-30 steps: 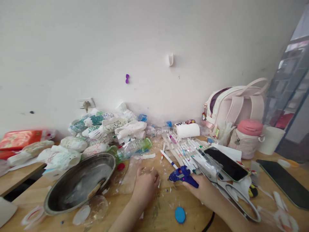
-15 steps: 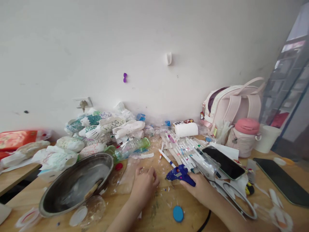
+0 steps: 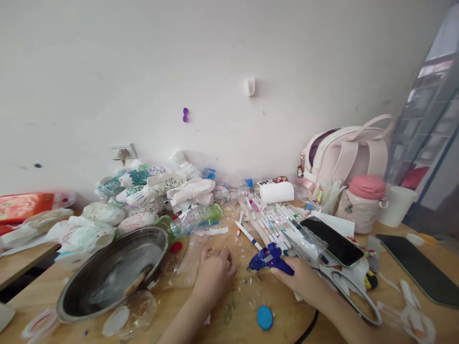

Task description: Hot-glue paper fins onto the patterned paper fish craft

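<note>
My right hand [image 3: 299, 277] is wrapped round the handle of a blue glue gun [image 3: 268, 258], its nozzle pointing left and a small red light showing on its side. Curled on the table to the left of the nozzle is my left hand [image 3: 217, 270]; its fingers are closed, and whatever they hold, if anything, is hidden. A blue bottle cap [image 3: 264, 317] lies between my forearms. Several felt-tip pens [image 3: 270, 222] are spread behind the glue gun. Large scissors [image 3: 353, 296] lie beside my right forearm. A clear plastic sheet [image 3: 190, 258] rests just left of my left hand.
A metal basin [image 3: 66, 306] with a wooden-handled tool stands at left. Behind it are paper-wrapped bottles [image 3: 143, 188] and a greenish plastic bottle [image 3: 197, 219]. On the right are a phone [image 3: 333, 241], a pink-lidded flask [image 3: 362, 205], a white cup [image 3: 396, 205] and a backpack [image 3: 358, 153].
My right hand has shifted slightly to the right with the glue gun, farther from my left hand. The left hand has stayed in place.
</note>
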Tool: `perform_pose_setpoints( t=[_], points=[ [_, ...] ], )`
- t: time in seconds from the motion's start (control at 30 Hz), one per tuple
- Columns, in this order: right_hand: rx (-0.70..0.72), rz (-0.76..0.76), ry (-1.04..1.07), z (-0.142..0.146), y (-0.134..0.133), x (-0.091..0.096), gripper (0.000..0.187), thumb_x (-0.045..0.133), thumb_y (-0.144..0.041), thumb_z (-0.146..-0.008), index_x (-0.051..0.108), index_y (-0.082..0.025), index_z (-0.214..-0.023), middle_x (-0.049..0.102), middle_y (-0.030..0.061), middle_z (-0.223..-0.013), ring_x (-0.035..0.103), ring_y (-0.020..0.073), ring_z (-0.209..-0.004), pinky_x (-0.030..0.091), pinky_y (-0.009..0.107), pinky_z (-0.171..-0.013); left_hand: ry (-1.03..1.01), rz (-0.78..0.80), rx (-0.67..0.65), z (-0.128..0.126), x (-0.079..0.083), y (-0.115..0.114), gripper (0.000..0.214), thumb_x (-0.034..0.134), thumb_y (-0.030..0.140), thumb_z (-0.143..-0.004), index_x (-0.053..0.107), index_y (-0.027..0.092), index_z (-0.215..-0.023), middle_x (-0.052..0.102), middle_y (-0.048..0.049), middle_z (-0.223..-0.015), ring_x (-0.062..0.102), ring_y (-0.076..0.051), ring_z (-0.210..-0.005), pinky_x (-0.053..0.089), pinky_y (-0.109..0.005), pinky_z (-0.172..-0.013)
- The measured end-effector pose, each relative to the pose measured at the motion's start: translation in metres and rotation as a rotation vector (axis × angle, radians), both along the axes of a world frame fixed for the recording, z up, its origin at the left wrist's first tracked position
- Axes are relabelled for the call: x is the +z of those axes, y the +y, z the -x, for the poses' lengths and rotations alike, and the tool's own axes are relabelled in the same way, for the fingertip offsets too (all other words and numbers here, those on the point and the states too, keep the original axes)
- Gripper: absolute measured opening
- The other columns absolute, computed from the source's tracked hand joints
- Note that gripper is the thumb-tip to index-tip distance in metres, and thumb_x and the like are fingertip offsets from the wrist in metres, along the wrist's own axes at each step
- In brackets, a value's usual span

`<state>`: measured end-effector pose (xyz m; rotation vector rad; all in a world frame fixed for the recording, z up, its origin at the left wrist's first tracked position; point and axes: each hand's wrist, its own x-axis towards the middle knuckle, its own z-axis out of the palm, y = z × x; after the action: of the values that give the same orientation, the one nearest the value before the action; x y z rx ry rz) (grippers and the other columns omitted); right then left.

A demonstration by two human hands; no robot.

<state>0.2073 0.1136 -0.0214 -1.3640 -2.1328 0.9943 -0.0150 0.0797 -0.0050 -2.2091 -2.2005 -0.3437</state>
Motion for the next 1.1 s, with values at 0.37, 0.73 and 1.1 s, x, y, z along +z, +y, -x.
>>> perform_pose_setpoints(
  t=[0.37, 0.73, 1.1],
  points=[
    [0.004, 0.038, -0.038, -0.003, -0.001, 0.004, 0.030, 0.047, -0.043, -0.079, 0.061, -0.017, -0.076, 0.067, 0.0059, -0.073, 0.062, 0.0232, -0.073, 0.044, 0.030, -0.066, 0.040, 0.004, -0.033, 0.002, -0.005, 0.001, 0.022, 0.037, 0.014, -0.083, 0.059, 0.015, -0.084, 0.072, -0.0092, -0.075, 0.067, -0.024, -0.078, 0.033, -0.044, -0.094],
    [0.008, 0.052, -0.030, -0.003, -0.003, 0.009, 0.030, 0.048, -0.042, -0.081, 0.063, -0.016, -0.083, 0.068, 0.0068, -0.080, 0.062, 0.0229, -0.078, 0.044, 0.030, -0.071, -0.007, -0.011, -0.108, 0.004, -0.005, 0.002, 0.022, 0.037, 0.018, -0.090, 0.057, 0.018, -0.081, 0.072, -0.0050, -0.077, 0.067, -0.020, -0.077, 0.034, -0.046, -0.097],
    [-0.007, 0.057, -0.018, -0.002, -0.001, 0.006, 0.031, 0.050, -0.041, -0.081, 0.065, -0.016, -0.089, 0.069, 0.0079, -0.085, 0.063, 0.0242, -0.084, 0.045, 0.031, -0.077, -0.067, -0.055, -0.122, 0.005, -0.004, 0.001, 0.025, 0.039, 0.019, -0.092, 0.063, 0.021, -0.085, 0.074, -0.0014, -0.087, 0.067, -0.017, -0.080, 0.032, -0.044, -0.101]
  ],
)
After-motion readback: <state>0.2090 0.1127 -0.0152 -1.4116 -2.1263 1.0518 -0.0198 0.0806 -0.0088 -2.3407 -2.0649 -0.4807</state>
